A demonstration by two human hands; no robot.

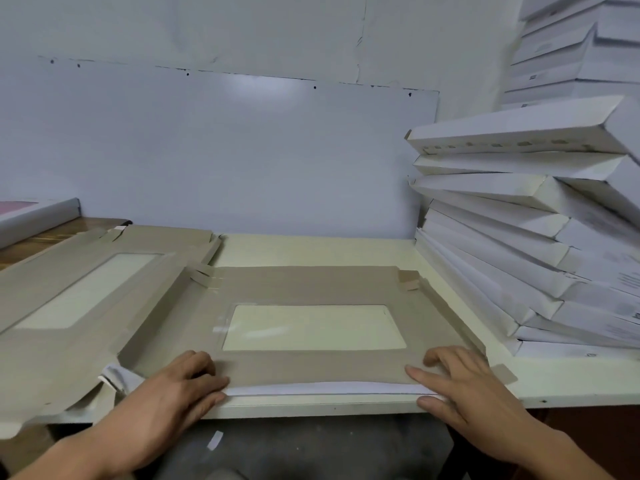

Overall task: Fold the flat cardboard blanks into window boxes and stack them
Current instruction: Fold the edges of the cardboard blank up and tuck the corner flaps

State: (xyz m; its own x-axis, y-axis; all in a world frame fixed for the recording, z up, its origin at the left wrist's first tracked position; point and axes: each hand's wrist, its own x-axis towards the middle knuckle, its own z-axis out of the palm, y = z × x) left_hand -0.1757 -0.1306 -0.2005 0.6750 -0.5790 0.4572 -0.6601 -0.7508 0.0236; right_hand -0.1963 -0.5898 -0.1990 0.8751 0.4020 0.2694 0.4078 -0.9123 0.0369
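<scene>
Two flat blanks on tabletop: one blank at near edge, centre, grey side up, window in middle; second blank overlapping at left edge. My left hand and right hand, fingers curled, each grip near flap, lifting it. Stack of folded boxes at right edge, count unclear, leaning.
</scene>
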